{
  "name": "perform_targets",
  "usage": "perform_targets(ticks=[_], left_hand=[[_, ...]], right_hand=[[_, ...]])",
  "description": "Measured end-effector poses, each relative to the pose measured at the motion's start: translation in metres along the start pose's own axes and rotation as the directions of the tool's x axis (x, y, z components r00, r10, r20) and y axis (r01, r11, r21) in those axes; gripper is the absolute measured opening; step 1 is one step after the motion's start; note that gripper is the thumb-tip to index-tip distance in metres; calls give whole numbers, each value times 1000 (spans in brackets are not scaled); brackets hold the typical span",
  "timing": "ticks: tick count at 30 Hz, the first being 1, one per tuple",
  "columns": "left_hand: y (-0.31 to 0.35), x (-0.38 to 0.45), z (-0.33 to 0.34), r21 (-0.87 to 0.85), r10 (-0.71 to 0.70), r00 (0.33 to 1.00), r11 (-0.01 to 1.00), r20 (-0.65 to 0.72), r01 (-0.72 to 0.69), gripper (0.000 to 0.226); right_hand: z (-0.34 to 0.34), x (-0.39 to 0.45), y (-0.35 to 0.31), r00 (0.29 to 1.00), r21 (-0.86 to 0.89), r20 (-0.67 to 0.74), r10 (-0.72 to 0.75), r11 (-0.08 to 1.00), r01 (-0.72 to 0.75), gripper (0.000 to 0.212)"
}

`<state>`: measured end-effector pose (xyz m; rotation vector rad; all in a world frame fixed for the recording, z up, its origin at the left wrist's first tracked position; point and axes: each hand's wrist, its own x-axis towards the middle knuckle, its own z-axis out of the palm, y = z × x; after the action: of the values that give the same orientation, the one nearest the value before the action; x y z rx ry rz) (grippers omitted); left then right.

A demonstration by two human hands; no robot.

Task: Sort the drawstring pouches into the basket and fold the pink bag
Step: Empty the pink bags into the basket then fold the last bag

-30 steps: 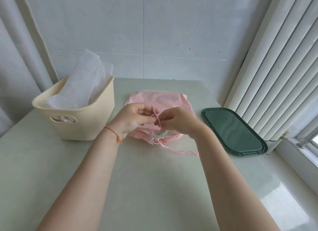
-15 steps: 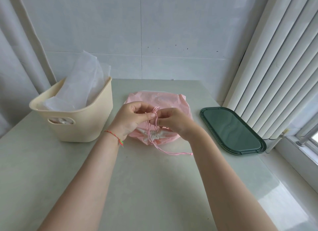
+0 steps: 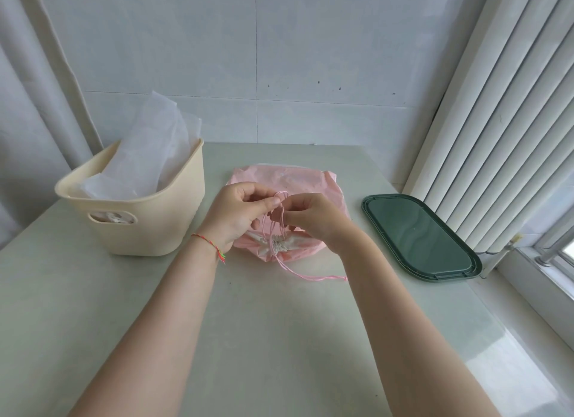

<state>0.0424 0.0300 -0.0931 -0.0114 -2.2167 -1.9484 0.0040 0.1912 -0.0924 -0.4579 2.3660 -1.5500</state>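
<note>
At frame centre, your left hand (image 3: 237, 214) and right hand (image 3: 313, 219) both pinch the thin pink drawstring cord (image 3: 281, 210). Directly beneath your fingers lies the gathered pink fabric bag (image 3: 279, 180); cord rises vertically.

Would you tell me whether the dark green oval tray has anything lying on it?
No, the dark green oval tray shows only its bare surface, right of the pink drawstring bag.

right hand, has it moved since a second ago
Yes. The right hand has shifted slightly left toward the basket, closing on the left hand over the cord.
</note>
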Motion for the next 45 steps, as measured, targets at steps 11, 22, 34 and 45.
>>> perform_targets(ticks=[11, 22, 34, 45], left_hand=[[6, 1, -11, 0, -267, 962, 964, 52, 267, 12], [-6, 8, -8, -3, -187, 981, 982, -58, 187, 13], [-20, 10, -2, -198, -183, 955, 971, -234, 138, 17], [-17, 8, -10, -578, -151, 985, 813, -84, 75, 15]], right_hand=[[-24, 2, 1, 969, 187, -245, 34, 982, 12, 20], [-36, -6, -13, 997, 887, -71, -10, 457, 68, 45], [-15, -5, -1, 992, -505, -53, -116, 860, 74, 16], [-20, 1, 10, 938, -572, -286, -193, 820, -5, 12]])
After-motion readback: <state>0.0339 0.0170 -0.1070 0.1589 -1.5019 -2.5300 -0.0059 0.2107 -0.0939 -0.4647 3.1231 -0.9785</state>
